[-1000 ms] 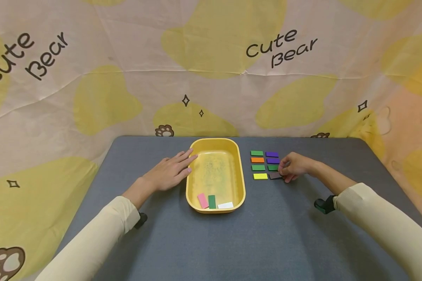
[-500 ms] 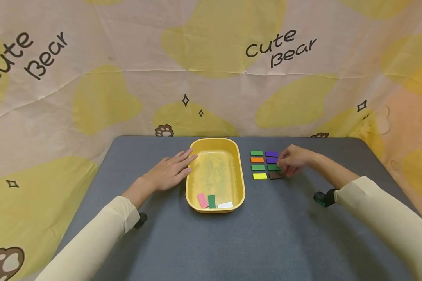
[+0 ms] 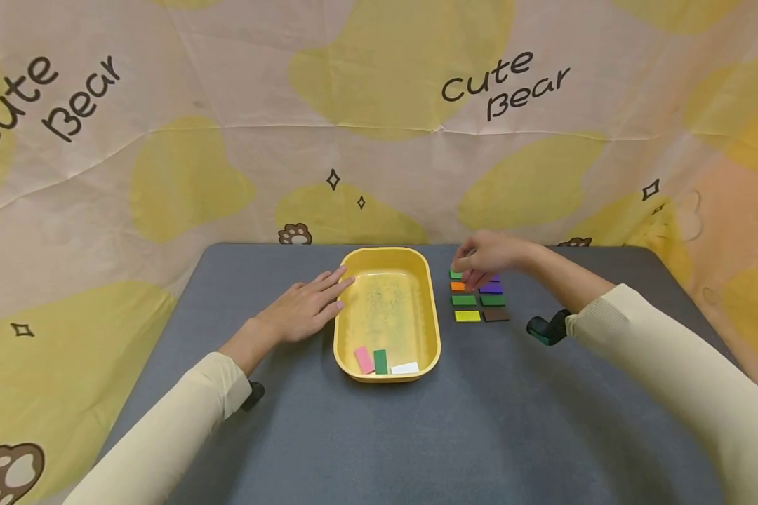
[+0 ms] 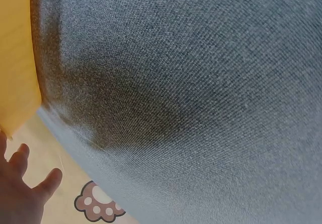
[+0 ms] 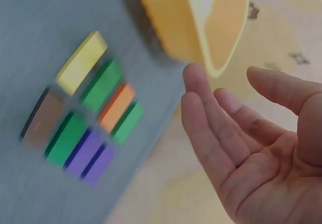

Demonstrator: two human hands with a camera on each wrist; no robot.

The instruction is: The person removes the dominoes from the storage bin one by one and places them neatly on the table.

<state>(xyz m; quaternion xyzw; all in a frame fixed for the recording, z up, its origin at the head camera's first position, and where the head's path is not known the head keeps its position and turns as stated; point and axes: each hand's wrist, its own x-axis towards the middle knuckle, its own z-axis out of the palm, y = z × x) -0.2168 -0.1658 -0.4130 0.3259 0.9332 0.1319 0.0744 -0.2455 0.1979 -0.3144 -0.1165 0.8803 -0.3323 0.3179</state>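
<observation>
My left hand (image 3: pixel 300 310) rests with its fingers extended on the left rim of a yellow tray (image 3: pixel 436 319). A pink tile (image 3: pixel 364 360), a dark green tile (image 3: pixel 380 362) and a white tile (image 3: pixel 406 368) lie at the tray's near end. To the tray's right, several coloured tiles stand in two columns, among them a yellow tile (image 3: pixel 467 316), a brown tile (image 3: pixel 495 315) and an orange tile (image 5: pixel 116 106). Above the far end of these columns hovers my right hand (image 3: pixel 494 254), partly covering them. The right wrist view shows its fingers loosely bent, holding nothing.
A grey cloth-covered table (image 3: pixel 379 449) carries everything. Behind its far edge hangs a printed curtain (image 3: pixel 379 84) with yellow patches and lettering. Dark wrist devices, such as the right one (image 3: pixel 547 328), sit under both sleeves.
My right hand has left the brown and green tiles at the near right and moved up and left, over the far end of the columns. My left hand stays on the tray.
</observation>
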